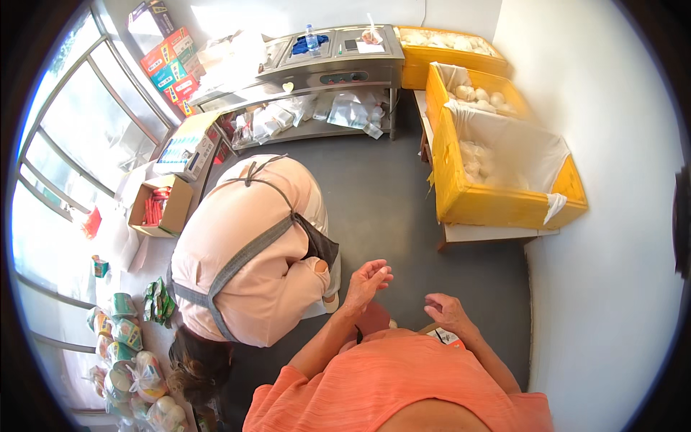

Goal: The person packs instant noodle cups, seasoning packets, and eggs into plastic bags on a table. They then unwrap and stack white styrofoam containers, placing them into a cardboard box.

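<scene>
My left hand point(369, 284) is raised in front of my body with loosely bent fingers and nothing visible in it. It is closest to a co-worker point(248, 259) in a pale top and dark apron straps, bent far forward on my left; I see no contact between us. To its right, my right hand point(449, 312) hangs over the grey floor point(372, 200), fingers curled loosely, also holding nothing that shows. Partly hidden by my orange shirt, a box with a printed label point(445, 336) shows just below that hand.
Yellow crates point(507, 208) lined with white cloth hold round white buns on the right. At the back stands a stainless steel counter point(356, 67) with bagged goods on its shelf. Leftward are a carton of red packets point(181, 208), bagged tubs point(127, 335) and stacked boxes point(167, 65).
</scene>
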`<state>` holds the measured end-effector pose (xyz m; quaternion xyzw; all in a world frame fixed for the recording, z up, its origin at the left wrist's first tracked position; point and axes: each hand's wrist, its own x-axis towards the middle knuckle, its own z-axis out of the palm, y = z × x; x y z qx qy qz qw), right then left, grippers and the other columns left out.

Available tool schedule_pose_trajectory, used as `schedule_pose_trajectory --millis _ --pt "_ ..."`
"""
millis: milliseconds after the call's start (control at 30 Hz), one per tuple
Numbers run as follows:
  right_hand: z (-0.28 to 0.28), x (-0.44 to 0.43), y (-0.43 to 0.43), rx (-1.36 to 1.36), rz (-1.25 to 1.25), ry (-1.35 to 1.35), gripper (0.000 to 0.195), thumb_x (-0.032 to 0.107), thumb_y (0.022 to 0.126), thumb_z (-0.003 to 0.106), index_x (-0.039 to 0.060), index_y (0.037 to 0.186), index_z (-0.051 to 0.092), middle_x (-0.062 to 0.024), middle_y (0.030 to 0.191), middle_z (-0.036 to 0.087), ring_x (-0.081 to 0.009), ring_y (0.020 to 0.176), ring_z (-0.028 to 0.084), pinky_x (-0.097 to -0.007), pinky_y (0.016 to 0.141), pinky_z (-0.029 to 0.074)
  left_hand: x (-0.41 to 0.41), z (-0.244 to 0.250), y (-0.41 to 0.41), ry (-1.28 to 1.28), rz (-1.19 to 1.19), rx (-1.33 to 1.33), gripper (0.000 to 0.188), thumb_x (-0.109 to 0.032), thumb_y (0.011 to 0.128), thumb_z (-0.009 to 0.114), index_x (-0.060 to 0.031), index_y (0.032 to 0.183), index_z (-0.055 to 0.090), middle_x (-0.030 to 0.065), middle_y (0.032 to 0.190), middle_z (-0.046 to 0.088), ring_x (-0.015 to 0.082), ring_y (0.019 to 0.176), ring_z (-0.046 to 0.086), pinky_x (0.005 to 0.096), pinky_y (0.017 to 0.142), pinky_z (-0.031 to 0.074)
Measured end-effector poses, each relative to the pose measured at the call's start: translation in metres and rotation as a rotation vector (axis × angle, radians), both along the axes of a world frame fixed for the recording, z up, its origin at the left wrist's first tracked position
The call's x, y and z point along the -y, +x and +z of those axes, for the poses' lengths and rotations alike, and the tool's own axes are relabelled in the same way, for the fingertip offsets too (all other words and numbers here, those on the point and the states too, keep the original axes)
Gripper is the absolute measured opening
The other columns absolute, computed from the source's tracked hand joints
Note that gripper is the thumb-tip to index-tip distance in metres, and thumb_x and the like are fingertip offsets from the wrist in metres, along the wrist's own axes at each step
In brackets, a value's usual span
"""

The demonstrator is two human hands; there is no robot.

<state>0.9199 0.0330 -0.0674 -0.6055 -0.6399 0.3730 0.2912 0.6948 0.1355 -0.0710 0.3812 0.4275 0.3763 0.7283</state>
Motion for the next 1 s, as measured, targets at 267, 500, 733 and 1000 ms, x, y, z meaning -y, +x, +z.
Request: schedule_pose_trajectory --millis 267,500,733,1000 --pt "0.073 -0.351 -0.037 0.054 0.541 0.374 0.026 0.004 0.077 0.063 -0.0019 0.101 0.056 -0.0152 0.092 0.060 -0.0264 0.077 0.061 -0.0328 0.067 0.051 -0.196 -0.006 0.015 -0.093 0.265 0.206 0.025 -0.017 0.092 0.050 -0.0026 0.112 0.052 0.0078 0.100 0.061 0.0151 0.087 0.061 0.0271 0.071 0.049" --pt "0.066 -0.579 -0.079 0.008 0.734 0.234 0.024 0.007 0.078 0.060 -0.0011 0.100 0.057 -0.0152 0.089 0.061 -0.0254 0.075 0.062 -0.0337 0.066 0.050 -0.373 0.009 0.014 -0.140 0.372 0.212 0.022 -0.017 0.092 0.050 -0.0028 0.109 0.054 0.0060 0.097 0.062 0.0141 0.085 0.060 0.0269 0.072 0.049" --pt "0.021 -0.773 -0.174 0.036 0.800 0.127 0.020 0.014 0.079 0.059 -0.0026 0.091 0.062 -0.0105 0.073 0.064 -0.0177 0.067 0.063 -0.0287 0.062 0.050 -0.433 0.025 -0.049 -0.148 0.770 0.162 0.021 -0.013 0.092 0.050 -0.0008 0.109 0.054 0.0081 0.099 0.061 0.0132 0.084 0.059 0.0258 0.073 0.049" --pt "-0.051 -1.051 -0.277 0.191 0.765 0.097 0.020 0.019 0.075 0.058 0.0021 0.081 0.066 -0.0130 0.068 0.064 -0.0214 0.063 0.064 -0.0320 0.062 0.050 -0.508 0.013 -0.094 -0.270 1.243 0.158 0.021 -0.012 0.091 0.051 -0.0005 0.108 0.056 0.0083 0.098 0.062 0.0119 0.083 0.059 0.0242 0.071 0.050"
